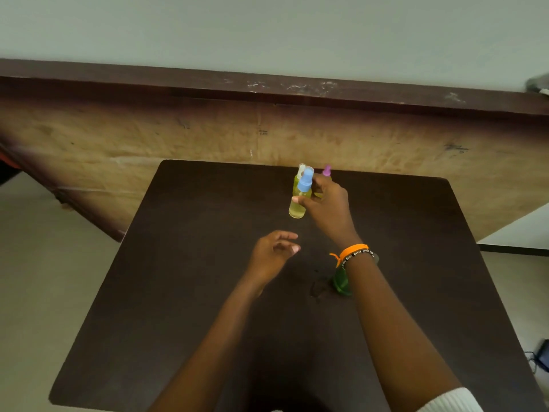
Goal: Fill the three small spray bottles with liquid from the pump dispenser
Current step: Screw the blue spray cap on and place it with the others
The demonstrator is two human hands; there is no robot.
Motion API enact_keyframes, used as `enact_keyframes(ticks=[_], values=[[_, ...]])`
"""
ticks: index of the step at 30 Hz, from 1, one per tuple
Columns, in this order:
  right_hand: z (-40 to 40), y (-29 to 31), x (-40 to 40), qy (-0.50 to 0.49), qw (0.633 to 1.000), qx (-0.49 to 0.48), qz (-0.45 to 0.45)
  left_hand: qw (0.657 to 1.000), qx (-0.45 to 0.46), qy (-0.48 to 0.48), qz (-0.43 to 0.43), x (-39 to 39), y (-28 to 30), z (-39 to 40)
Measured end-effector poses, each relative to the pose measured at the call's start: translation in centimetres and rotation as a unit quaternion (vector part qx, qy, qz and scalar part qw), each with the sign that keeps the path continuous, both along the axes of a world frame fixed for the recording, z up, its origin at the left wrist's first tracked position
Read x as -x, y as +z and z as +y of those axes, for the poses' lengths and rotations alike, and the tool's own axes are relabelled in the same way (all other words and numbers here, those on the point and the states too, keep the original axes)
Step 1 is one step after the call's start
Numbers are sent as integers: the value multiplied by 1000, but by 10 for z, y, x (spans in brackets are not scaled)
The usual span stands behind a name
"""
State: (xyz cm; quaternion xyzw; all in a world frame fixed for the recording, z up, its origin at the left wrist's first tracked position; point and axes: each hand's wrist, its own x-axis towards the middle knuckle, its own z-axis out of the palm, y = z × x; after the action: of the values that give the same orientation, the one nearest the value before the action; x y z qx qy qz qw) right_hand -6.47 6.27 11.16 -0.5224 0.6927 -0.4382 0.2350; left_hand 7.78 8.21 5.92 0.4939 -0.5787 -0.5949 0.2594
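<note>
From the head camera I look down on a dark brown table (pixel 184 292) with both of my arms reaching out over it. My right hand (pixel 328 209) is out near the far edge, its thumb and fingers wrapped round the blue-capped spray bottle (pixel 300 200), which stands upright and shows pale yellow liquid through its clear body; I cannot tell whether its base touches the tabletop or sits just above it. Directly behind it, almost hidden, stands a white-capped spray bottle (pixel 299 173), also yellow inside. To the right of those two, behind my knuckles, I can make out the pink-capped spray bottle (pixel 326 171), mostly covered by my hand, so only its cap and a sliver of the body show. My left hand (pixel 274 251) hovers above the middle of the table, holding nothing, fingers loosely bent and apart, well short of the bottles. On my right wrist sit an orange band (pixel 353 251) and a beaded bracelet (pixel 358 255). Under that forearm a green object (pixel 341 282) peeks out on the table, too hidden for me to say what it is, with a small wet-looking smear (pixel 316 288) just beside it. Beyond the table rises a worn tan board (pixel 118 150) capped by a dark ledge (pixel 267 87)
</note>
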Motion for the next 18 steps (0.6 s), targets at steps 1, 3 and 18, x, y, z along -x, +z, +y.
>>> enact_keyframes(ticks=[1, 3, 18], values=[[-9, -4, -1, -6, 1000, -7, 7, 1000, -2, 5, -1, -1, 0, -5], [-31, -16, -1, -20, 999, -19, 25, 1000, -8, 15, 0, -4, -4, -18], [-133, -95, -16, -70, 995, -58, 44, 992, -39, 117, 4, -14, -43, -71]])
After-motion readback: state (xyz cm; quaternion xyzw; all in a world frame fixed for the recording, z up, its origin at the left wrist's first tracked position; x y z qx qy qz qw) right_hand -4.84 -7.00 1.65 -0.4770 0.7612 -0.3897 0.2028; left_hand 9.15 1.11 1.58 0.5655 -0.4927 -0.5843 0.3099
